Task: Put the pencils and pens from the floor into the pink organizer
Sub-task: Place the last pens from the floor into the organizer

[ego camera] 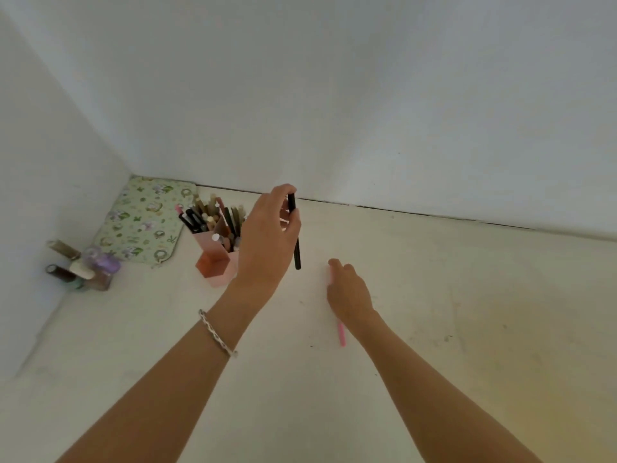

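The left hand (pixel 267 238) had its fingers pinched around a black pen (pixel 294 230), held upright just right of the pink organizer (pixel 217 259), which was already stuffed with pens. The right hand (pixel 349 292) was down on the floor (pixel 467 295), curled over a pink pen (pixel 341 334), though whether it had actually gripped it wasn't clear.

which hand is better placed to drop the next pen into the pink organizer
Left. The left hand already holds a black pen upright beside the pink organizer. The right hand is farther away, down on the floor over a pink pen that is not yet lifted.
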A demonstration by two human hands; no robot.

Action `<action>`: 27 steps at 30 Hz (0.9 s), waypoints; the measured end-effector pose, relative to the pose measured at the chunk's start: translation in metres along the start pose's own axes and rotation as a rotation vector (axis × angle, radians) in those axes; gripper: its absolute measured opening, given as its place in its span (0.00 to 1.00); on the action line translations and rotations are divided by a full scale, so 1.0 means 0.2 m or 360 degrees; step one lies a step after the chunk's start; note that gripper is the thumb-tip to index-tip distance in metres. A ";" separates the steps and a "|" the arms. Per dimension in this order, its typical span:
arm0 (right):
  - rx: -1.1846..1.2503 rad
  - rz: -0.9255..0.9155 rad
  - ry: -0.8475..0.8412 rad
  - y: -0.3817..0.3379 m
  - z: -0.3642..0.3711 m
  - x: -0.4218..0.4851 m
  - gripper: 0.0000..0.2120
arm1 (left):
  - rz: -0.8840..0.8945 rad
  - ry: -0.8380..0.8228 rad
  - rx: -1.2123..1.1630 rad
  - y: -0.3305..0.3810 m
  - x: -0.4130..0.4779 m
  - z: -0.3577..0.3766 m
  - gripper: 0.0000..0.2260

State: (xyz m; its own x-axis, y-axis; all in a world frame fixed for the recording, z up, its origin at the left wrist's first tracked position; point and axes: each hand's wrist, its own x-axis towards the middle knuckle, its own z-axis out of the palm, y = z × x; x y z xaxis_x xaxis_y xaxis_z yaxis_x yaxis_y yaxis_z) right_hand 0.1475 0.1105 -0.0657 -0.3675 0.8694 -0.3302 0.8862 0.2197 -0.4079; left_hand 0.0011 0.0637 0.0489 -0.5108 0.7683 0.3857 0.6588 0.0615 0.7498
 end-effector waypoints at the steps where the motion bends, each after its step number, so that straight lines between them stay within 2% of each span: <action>1: -0.0033 -0.0053 -0.0014 -0.02 0.01 0.00 0.24 | 0.0010 0.0055 0.0006 -0.02 0.00 -0.04 0.13; 3: 0.0086 -0.0112 0.0040 -0.06 -0.02 0.02 0.26 | 0.0013 0.0235 -0.0008 -0.06 0.02 -0.14 0.12; 6: 0.0528 -0.0183 0.0372 -0.19 -0.15 0.05 0.26 | 0.0006 0.0510 0.0026 -0.15 0.08 -0.30 0.12; 9: 0.1000 -0.0328 0.0657 -0.35 -0.29 0.04 0.23 | -0.0032 0.0559 0.0088 -0.20 0.10 -0.37 0.11; 11: 0.1183 -0.0449 0.0799 -0.44 -0.35 0.03 0.22 | -0.0036 0.0526 0.0125 -0.23 0.10 -0.37 0.12; 14: 0.1306 -0.0614 0.0951 -0.54 -0.40 0.00 0.21 | 0.0013 0.0457 0.0258 -0.27 0.10 -0.34 0.11; 16: 0.1323 -0.0693 0.1022 -0.58 -0.42 -0.02 0.20 | 0.0055 0.0314 0.0394 -0.30 0.08 -0.31 0.12; 18: 0.1380 -0.0719 0.1068 -0.62 -0.43 -0.03 0.20 | 0.0118 0.0205 0.0683 -0.33 0.06 -0.30 0.13; 20: 0.1460 -0.0744 0.1101 -0.67 -0.44 -0.04 0.20 | 0.0158 0.0241 0.0960 -0.36 0.08 -0.32 0.10; 23: 0.1543 -0.0794 0.1136 -0.74 -0.43 -0.05 0.20 | 0.0249 0.0118 0.1112 -0.37 0.08 -0.33 0.15; 25: 0.1575 -0.0845 0.1174 -0.79 -0.41 -0.05 0.20 | 0.0370 0.0220 0.1042 -0.39 0.06 -0.36 0.11; 27: 0.1556 -0.0907 0.1212 -0.82 -0.39 -0.04 0.21 | 0.0323 0.0492 0.0927 -0.40 0.08 -0.41 0.11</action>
State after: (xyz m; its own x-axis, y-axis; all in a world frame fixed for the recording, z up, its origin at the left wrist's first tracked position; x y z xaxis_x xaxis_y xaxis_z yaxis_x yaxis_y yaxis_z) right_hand 0.0272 0.1030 0.0708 -0.0850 0.8606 0.5022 -0.0112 0.5031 -0.8641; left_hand -0.1049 0.0178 0.0388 -0.4227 0.5894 0.6884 0.9034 0.3341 0.2687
